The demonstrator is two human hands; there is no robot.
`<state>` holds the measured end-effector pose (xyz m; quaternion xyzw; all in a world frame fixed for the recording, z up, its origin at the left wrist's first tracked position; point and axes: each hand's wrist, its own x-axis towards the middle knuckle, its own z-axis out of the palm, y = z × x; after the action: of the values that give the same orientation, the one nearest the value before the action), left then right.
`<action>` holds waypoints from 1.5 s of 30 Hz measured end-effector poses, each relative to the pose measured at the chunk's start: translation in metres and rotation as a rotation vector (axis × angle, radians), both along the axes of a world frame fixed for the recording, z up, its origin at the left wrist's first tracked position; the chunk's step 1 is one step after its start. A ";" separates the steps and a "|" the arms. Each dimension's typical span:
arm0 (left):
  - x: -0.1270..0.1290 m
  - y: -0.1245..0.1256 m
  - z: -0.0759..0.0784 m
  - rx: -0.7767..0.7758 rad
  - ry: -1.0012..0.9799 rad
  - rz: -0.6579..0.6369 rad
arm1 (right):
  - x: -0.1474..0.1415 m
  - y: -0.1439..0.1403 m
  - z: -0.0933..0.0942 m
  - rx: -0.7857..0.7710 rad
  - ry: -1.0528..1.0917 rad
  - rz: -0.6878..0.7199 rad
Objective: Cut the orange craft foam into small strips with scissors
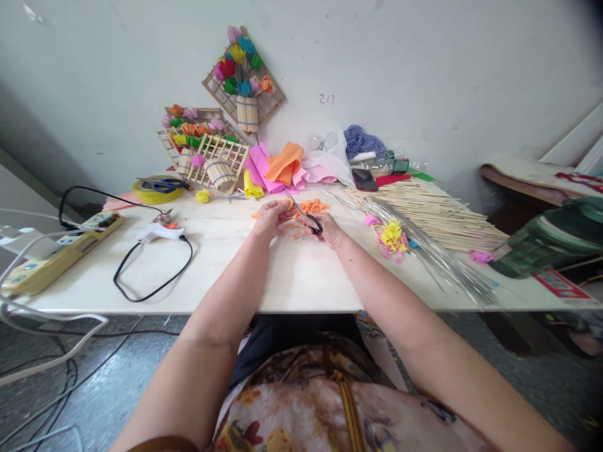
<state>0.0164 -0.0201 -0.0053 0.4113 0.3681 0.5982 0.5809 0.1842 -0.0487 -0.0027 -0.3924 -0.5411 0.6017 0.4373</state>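
Observation:
Near the middle of the white table, my right hand point(330, 232) is closed round the black handles of a pair of scissors point(298, 205), whose blades point up and to the left. My left hand point(271, 218) pinches a small piece of orange paper point(287, 204) beside the blades. Orange paper scraps point(313, 206) lie in a loose pile just beyond both hands, with smaller bits scattered below the scissors. The hands partly hide the held paper, so its full shape does not show.
At left are a white glue gun point(162, 234) with a black cord and a power strip point(66, 251). Bamboo sticks point(424, 210), metal wires point(428, 251) and a green bottle point(549, 238) lie at right. Behind stand paper-flower lattices point(221, 164) and crepe paper point(285, 164).

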 end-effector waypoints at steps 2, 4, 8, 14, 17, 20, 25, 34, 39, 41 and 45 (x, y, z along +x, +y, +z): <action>0.000 -0.001 0.000 0.001 -0.007 -0.010 | 0.000 0.001 -0.001 0.001 0.000 -0.007; 0.000 -0.002 0.001 -0.002 -0.015 -0.013 | -0.001 0.003 -0.003 0.009 -0.003 -0.011; 0.000 -0.002 0.002 -0.003 -0.015 -0.015 | -0.001 0.006 -0.006 0.022 0.001 -0.006; 0.000 -0.002 0.003 -0.011 -0.008 -0.014 | -0.001 0.007 -0.007 0.032 0.015 -0.005; -0.001 -0.003 0.003 -0.018 -0.002 -0.007 | -0.001 0.007 -0.007 0.038 0.023 0.000; -0.001 -0.003 0.004 -0.027 -0.001 -0.002 | -0.001 0.007 -0.007 0.044 0.023 0.003; -0.002 -0.004 0.005 -0.021 0.009 0.010 | -0.002 0.007 -0.007 0.037 -0.004 -0.004; -0.001 -0.005 0.007 -0.008 -0.005 0.000 | -0.002 0.003 -0.003 0.023 0.004 -0.014; -0.002 -0.005 0.006 -0.010 0.016 -0.008 | -0.002 0.003 -0.002 0.004 -0.005 -0.012; -0.001 -0.004 0.006 -0.007 0.027 -0.012 | -0.002 0.003 -0.002 0.007 -0.002 -0.010; -0.001 -0.004 0.005 -0.007 0.049 -0.023 | -0.001 0.003 -0.003 0.002 -0.006 -0.015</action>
<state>0.0151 -0.0240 -0.0001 0.4279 0.3798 0.5799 0.5799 0.1831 -0.0458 -0.0056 -0.3979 -0.5401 0.5966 0.4405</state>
